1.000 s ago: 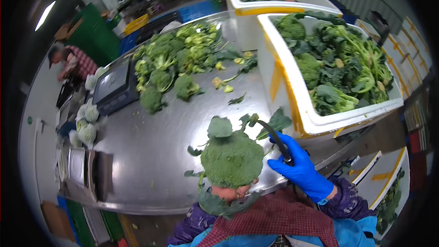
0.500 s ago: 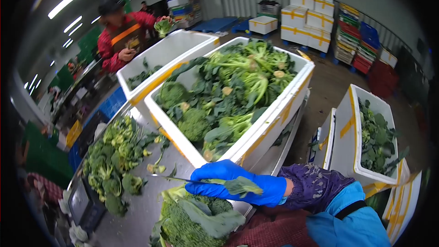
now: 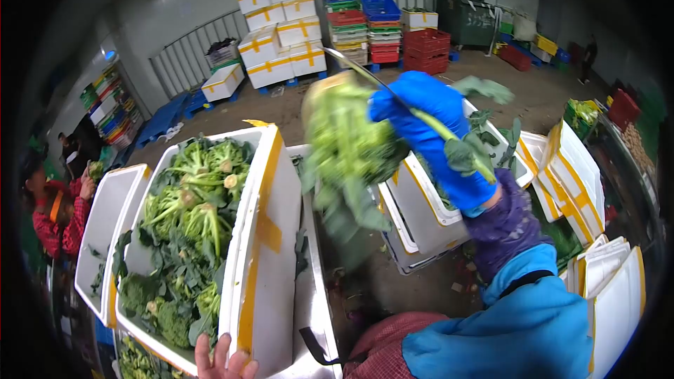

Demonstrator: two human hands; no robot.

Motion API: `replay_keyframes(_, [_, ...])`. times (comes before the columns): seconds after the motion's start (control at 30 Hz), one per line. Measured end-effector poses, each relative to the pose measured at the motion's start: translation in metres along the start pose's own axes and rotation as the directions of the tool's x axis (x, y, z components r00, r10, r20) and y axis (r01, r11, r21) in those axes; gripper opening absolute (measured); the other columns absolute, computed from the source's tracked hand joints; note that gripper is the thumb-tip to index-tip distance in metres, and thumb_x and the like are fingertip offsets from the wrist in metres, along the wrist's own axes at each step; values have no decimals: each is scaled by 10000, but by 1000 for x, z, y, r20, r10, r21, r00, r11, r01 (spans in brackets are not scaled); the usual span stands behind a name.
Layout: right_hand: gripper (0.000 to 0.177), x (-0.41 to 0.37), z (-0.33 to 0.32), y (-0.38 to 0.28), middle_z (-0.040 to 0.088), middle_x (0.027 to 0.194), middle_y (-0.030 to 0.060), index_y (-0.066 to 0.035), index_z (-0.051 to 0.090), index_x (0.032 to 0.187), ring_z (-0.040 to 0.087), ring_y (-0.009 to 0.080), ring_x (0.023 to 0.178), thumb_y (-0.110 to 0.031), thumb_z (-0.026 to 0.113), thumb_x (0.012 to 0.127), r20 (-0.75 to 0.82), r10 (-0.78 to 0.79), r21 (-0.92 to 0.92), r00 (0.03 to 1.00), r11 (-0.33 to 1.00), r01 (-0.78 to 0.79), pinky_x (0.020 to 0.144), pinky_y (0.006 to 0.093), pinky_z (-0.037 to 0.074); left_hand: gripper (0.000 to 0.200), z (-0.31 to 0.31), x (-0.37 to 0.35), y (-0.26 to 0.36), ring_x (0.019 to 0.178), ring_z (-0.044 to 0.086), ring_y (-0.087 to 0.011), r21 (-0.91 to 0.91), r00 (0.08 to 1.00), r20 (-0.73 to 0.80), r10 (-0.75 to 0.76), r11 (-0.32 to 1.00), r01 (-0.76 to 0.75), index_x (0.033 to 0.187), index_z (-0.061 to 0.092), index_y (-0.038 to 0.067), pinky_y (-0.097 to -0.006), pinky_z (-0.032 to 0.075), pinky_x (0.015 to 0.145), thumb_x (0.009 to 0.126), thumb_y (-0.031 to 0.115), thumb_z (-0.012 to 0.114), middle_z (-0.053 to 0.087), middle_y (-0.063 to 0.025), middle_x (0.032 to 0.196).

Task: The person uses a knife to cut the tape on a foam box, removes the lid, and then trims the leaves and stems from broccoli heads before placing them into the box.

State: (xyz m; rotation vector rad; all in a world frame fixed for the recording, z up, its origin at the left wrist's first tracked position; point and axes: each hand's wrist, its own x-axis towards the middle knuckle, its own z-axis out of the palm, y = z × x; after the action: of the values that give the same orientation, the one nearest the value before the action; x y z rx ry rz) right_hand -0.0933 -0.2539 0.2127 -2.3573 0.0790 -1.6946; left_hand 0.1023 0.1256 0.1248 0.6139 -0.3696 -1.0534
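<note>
My right hand (image 3: 428, 126), in a blue glove, is raised in the middle of the view. It is closed round a knife (image 3: 351, 64) whose blade points up and left. A leafy stem (image 3: 439, 126) lies across the glove. Against the glove's fingers hangs a broccoli head (image 3: 344, 133), blurred, stem end up, with loose leaves below. Bare fingers of my left hand (image 3: 223, 361) show at the bottom, spread apart beside the near rim of a white foam box (image 3: 263, 253). The rest of that hand is out of view. Broccoli (image 3: 200, 196) fills this box.
Another foam box (image 3: 105, 217) stands at left, near a person (image 3: 60, 214) in red. On the right, under my right arm, is a foam box (image 3: 428, 217) of greens, with more boxes (image 3: 576, 175) beyond. Stacked boxes (image 3: 281, 35) and crates (image 3: 382, 28) stand by the back railing.
The view has turned right. My right hand has risen from the metal table and swung right with the knife, and the broccoli head is now in the air with it. My left fingers have come into view.
</note>
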Motion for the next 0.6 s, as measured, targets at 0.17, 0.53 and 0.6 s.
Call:
replay_keyframes(0.17, [167, -58, -74, 64, 622, 770, 103, -56, 620, 856, 607, 237, 705, -127, 704, 731, 217, 463, -554, 859, 783, -282, 609, 306, 456, 613, -24, 22, 16, 1073, 491, -315, 243, 960, -143, 240, 949, -201, 1309, 373, 41, -469, 360, 961, 786, 246, 617, 494, -159, 1201])
replay_keyframes(0.53, [233, -28, 57, 85, 645, 827, 31, 10, 629, 964, 582, 78, 761, -159, 653, 806, 594, 675, -65, 438, 583, -810, 690, 240, 464, 275, -28, 74, 4, 873, 539, -111, 845, 913, -260, 314, 531, 58, 1064, 520, 6, -237, 438, 802, 792, -21, 550, 567, -47, 962])
replay_keyframes(0.6, [222, -14, 107, 71, 649, 849, 49, 7, 625, 989, 604, 87, 763, -125, 618, 810, 703, 495, 103, 510, 640, -762, 651, 203, 465, 312, -24, 74, 9, 925, 533, -112, 825, 928, -325, 183, 535, 183, 1118, 500, 1, -245, 432, 825, 810, -6, 547, 566, -49, 979])
